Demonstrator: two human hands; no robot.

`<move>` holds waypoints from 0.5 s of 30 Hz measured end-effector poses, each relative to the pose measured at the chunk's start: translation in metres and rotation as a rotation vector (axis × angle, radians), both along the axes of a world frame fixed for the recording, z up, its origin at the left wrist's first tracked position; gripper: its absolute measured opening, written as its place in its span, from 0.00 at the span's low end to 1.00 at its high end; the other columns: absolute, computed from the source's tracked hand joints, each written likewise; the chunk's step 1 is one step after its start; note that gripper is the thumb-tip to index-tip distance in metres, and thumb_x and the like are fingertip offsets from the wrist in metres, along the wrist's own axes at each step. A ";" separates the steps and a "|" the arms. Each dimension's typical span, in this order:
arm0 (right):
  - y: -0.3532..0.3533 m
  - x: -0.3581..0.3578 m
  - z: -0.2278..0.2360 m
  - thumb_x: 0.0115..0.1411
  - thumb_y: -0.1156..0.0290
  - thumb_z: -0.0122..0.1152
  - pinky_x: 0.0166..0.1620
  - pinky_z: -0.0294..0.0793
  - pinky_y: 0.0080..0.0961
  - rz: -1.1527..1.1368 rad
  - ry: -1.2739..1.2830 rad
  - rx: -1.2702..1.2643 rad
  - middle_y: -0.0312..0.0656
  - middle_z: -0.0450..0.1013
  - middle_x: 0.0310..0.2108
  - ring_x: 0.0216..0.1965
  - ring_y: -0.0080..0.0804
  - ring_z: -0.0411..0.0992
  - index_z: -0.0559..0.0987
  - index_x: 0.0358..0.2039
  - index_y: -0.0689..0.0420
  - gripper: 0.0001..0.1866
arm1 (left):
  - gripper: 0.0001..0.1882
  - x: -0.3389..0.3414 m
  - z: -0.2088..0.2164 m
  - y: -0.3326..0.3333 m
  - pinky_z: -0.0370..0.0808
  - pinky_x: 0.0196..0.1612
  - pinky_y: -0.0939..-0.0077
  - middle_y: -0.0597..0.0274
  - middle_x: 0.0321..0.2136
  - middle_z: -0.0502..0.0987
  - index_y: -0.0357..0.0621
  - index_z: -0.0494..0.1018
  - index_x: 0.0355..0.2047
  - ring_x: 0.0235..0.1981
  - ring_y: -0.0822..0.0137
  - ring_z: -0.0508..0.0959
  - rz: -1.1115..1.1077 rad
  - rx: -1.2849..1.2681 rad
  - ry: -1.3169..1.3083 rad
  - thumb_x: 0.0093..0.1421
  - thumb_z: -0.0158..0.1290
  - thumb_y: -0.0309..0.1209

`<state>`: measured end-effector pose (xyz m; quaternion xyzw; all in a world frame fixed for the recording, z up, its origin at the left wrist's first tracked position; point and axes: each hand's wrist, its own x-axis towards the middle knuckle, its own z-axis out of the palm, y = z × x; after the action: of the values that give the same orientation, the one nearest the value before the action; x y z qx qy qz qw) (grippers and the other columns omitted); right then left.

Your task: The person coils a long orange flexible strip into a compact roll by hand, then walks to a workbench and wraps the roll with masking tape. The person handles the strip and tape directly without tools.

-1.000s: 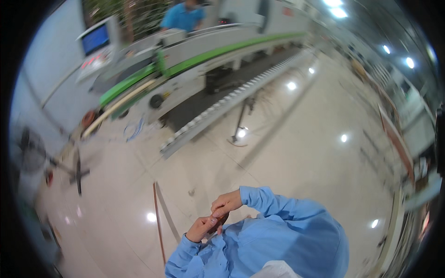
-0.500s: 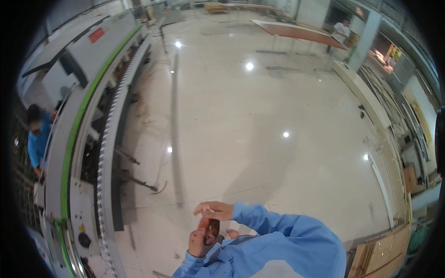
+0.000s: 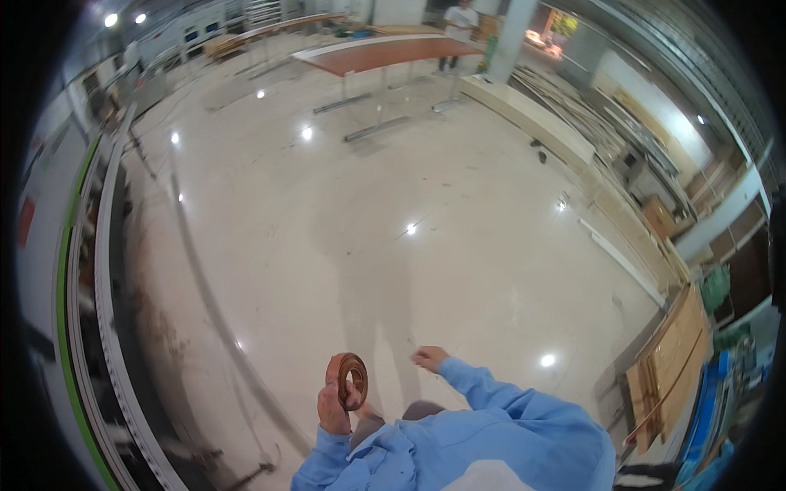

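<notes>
A flat roll of reddish-brown edge banding (image 3: 354, 365) stands upright in my left hand (image 3: 333, 407), its open centre showing. My left fingers are closed around the lower part of the roll, with some reaching into the centre. My right hand (image 3: 430, 358) is apart from the roll, to its right, over the floor. Its fingers are loosely bent and slightly blurred, with nothing visible in them.
A long machine with a green stripe (image 3: 69, 307) runs along the left. A reddish-brown board on a stand (image 3: 385, 54) is ahead, with a person (image 3: 460, 20) behind it. Stacked panels (image 3: 673, 368) lean at right, near a long pale beam (image 3: 532, 119).
My right hand has come off the roll and moved right. The left hand has turned the roll, showing its open centre. The view has swung right, away from the machine.
</notes>
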<state>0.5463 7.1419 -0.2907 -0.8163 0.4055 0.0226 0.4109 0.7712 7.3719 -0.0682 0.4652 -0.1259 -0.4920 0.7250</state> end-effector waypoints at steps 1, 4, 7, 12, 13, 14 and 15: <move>-0.020 -0.023 -0.023 0.64 0.44 0.59 0.44 0.78 0.38 -0.200 0.045 0.119 0.45 0.82 0.34 0.37 0.40 0.80 0.83 0.38 0.58 0.26 | 0.25 0.026 -0.001 -0.028 0.61 0.24 0.77 0.66 0.16 0.67 0.39 0.71 0.29 0.18 0.73 0.66 -0.060 0.058 -0.063 0.73 0.43 0.49; -0.045 -0.087 -0.085 0.63 0.49 0.60 0.37 0.80 0.33 -0.650 0.182 0.175 0.43 0.82 0.29 0.28 0.32 0.80 0.84 0.35 0.59 0.23 | 0.25 0.103 -0.015 -0.111 0.61 0.24 0.78 0.66 0.16 0.69 0.39 0.72 0.29 0.18 0.73 0.67 -0.173 0.159 -0.206 0.73 0.44 0.49; -0.043 -0.118 -0.131 0.63 0.56 0.61 0.30 0.79 0.27 -1.071 0.095 0.520 0.40 0.82 0.28 0.27 0.29 0.80 0.84 0.36 0.60 0.18 | 0.25 0.169 -0.037 -0.199 0.63 0.24 0.78 0.65 0.18 0.70 0.39 0.73 0.29 0.18 0.73 0.68 -0.229 0.250 -0.246 0.73 0.44 0.49; -0.087 -0.081 -0.160 0.64 0.58 0.61 0.34 0.81 0.31 -1.153 0.410 0.807 0.43 0.82 0.31 0.31 0.30 0.80 0.82 0.40 0.59 0.16 | 0.20 0.249 -0.060 -0.373 0.65 0.26 0.78 0.66 0.22 0.69 0.44 0.73 0.42 0.21 0.73 0.67 -0.100 0.387 -0.137 0.73 0.44 0.48; -0.112 -0.069 -0.157 0.64 0.58 0.60 0.33 0.80 0.31 -1.102 0.467 0.859 0.42 0.82 0.31 0.30 0.30 0.80 0.83 0.39 0.58 0.16 | 0.19 0.261 -0.062 -0.407 0.65 0.26 0.78 0.68 0.24 0.68 0.48 0.72 0.53 0.22 0.74 0.66 -0.107 0.411 -0.142 0.74 0.43 0.47; -0.142 -0.049 -0.159 0.64 0.57 0.58 0.33 0.80 0.30 -0.969 0.522 0.878 0.42 0.82 0.30 0.30 0.30 0.80 0.83 0.38 0.58 0.16 | 0.24 0.273 -0.058 -0.415 0.65 0.26 0.79 0.69 0.27 0.67 0.52 0.71 0.64 0.23 0.75 0.66 -0.109 0.500 -0.158 0.74 0.41 0.46; -0.186 -0.030 -0.157 0.65 0.57 0.57 0.33 0.80 0.30 -0.799 0.561 0.866 0.41 0.82 0.29 0.29 0.29 0.80 0.83 0.37 0.58 0.17 | 0.24 0.285 -0.055 -0.438 0.66 0.26 0.79 0.69 0.27 0.66 0.51 0.69 0.65 0.23 0.75 0.65 -0.087 0.463 -0.120 0.75 0.41 0.45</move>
<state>0.5164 6.9563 -0.4475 -0.3263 0.7238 0.2415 0.5579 1.0561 6.9336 -0.1233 0.6417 -0.0725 -0.5098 0.5684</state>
